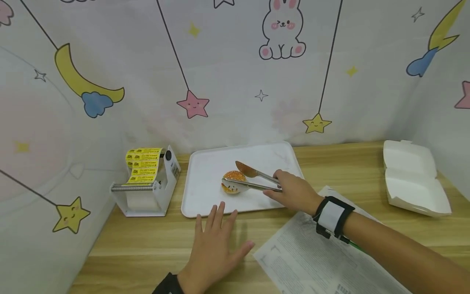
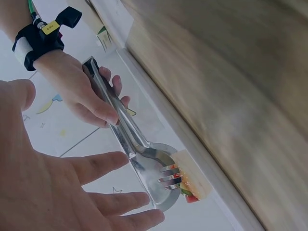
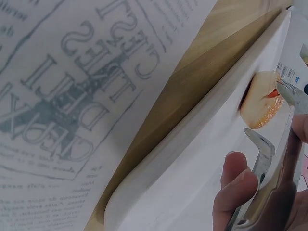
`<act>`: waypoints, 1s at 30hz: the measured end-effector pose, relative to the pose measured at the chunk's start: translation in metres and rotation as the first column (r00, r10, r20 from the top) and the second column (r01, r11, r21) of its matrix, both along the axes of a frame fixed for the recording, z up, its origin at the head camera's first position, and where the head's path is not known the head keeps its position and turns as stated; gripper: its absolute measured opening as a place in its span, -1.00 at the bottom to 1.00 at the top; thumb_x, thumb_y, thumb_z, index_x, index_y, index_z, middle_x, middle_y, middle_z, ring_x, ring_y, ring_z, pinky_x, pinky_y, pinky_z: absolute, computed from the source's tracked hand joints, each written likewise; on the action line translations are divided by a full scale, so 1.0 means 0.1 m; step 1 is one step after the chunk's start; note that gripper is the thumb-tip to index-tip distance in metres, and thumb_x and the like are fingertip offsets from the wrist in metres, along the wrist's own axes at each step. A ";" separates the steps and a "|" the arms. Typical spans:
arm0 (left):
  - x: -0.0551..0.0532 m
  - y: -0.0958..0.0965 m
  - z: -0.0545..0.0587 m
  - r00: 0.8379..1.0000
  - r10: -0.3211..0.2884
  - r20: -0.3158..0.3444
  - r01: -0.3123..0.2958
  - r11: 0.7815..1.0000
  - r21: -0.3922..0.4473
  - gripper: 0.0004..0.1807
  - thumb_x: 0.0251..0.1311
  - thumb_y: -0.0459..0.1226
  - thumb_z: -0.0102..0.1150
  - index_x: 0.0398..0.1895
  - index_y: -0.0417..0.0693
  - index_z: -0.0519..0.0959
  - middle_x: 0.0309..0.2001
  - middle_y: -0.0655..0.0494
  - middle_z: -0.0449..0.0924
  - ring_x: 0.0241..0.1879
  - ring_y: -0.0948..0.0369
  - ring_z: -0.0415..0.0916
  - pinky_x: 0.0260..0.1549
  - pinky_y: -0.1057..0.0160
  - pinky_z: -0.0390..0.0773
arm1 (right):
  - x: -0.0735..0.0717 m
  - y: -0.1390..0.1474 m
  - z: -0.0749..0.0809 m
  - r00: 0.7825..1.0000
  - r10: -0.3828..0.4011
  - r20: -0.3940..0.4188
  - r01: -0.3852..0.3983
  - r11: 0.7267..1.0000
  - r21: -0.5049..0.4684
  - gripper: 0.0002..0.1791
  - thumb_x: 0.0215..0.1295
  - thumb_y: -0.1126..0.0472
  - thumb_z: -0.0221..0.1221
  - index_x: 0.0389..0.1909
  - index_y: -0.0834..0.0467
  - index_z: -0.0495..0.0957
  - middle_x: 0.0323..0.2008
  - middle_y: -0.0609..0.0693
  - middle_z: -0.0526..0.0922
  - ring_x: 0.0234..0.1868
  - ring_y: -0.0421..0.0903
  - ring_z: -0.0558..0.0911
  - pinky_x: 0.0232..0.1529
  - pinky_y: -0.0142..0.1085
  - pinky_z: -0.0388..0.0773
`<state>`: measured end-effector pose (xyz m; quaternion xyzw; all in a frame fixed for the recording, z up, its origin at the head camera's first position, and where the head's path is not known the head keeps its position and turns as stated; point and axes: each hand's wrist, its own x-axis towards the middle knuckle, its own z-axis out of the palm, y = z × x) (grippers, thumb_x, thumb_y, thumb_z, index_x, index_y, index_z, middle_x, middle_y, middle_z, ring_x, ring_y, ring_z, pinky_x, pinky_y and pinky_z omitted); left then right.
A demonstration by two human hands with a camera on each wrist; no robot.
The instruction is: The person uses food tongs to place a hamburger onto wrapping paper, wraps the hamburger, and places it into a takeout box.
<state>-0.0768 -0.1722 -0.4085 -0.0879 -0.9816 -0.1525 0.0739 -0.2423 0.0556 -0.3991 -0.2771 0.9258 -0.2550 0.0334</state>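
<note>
My right hand (image 1: 298, 192) grips metal tongs (image 1: 261, 187) over the white tray (image 1: 200, 200). The tongs' arms stand apart: one tip lies across the sesame-bun burger (image 1: 236, 175), the other beyond it. In the left wrist view the fork-shaped tip (image 2: 169, 178) is against the burger (image 2: 191, 175); how firmly they touch I cannot tell. Red and green filling shows between the bun halves. My left hand (image 1: 212, 249) holds nothing, fingers spread, near the tray's front edge.
A label dispenser (image 1: 141, 190) with a yellow sticker roll (image 1: 145, 163) stands left of the tray. Printed paper (image 1: 312, 253) lies under my right forearm, partly hidden. At the right, a white clamshell box (image 1: 415, 183) lies open. A patterned curtain (image 1: 235, 73) hangs behind.
</note>
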 end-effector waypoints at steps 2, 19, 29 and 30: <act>0.01 0.02 -0.01 1.000 -0.006 -0.006 0.006 1.000 -0.003 -0.16 0.27 0.33 0.08 0.42 -0.04 0.45 0.49 -0.29 0.21 0.50 -0.23 0.09 0.34 -0.50 -0.06 | 0.02 0.02 -0.02 1.000 -0.004 0.015 0.004 1.000 0.002 -0.47 0.35 -0.14 0.30 -0.04 0.27 0.52 -0.50 -0.08 0.47 -0.58 -0.19 0.39 -0.61 -0.32 0.30; -0.01 0.11 -0.01 0.998 -0.034 -0.043 0.033 0.999 -0.026 -0.16 0.24 0.30 0.15 0.40 -0.06 0.46 0.47 -0.30 0.24 0.48 -0.24 0.13 0.31 -0.50 0.04 | 0.16 0.17 0.09 1.000 0.000 0.022 -0.001 0.998 0.058 -0.58 0.44 -0.11 0.22 -0.11 0.19 0.48 -0.42 -0.05 0.51 -0.47 -0.16 0.46 -0.46 -0.30 0.40; -0.03 0.09 0.16 0.996 -0.069 -0.048 0.065 0.994 -0.082 -0.15 0.24 0.31 0.14 0.40 -0.07 0.45 0.48 -0.29 0.23 0.48 -0.22 0.15 0.29 -0.50 0.08 | 0.59 1.02 0.50 0.997 -0.072 0.031 0.074 0.996 -0.060 -0.59 0.46 -0.09 0.21 0.03 0.17 0.52 -0.40 -0.06 0.54 -0.51 -0.18 0.44 -0.53 -0.30 0.40; -0.04 0.11 0.17 0.995 -0.078 -0.055 0.073 0.993 -0.092 -0.15 0.25 0.32 0.13 0.40 -0.07 0.45 0.48 -0.29 0.23 0.47 -0.22 0.16 0.29 -0.50 0.09 | 0.68 1.17 0.54 0.996 -0.084 0.023 0.085 0.994 -0.063 -0.59 0.46 -0.09 0.21 0.05 0.16 0.53 -0.37 -0.07 0.56 -0.51 -0.19 0.44 -0.52 -0.31 0.40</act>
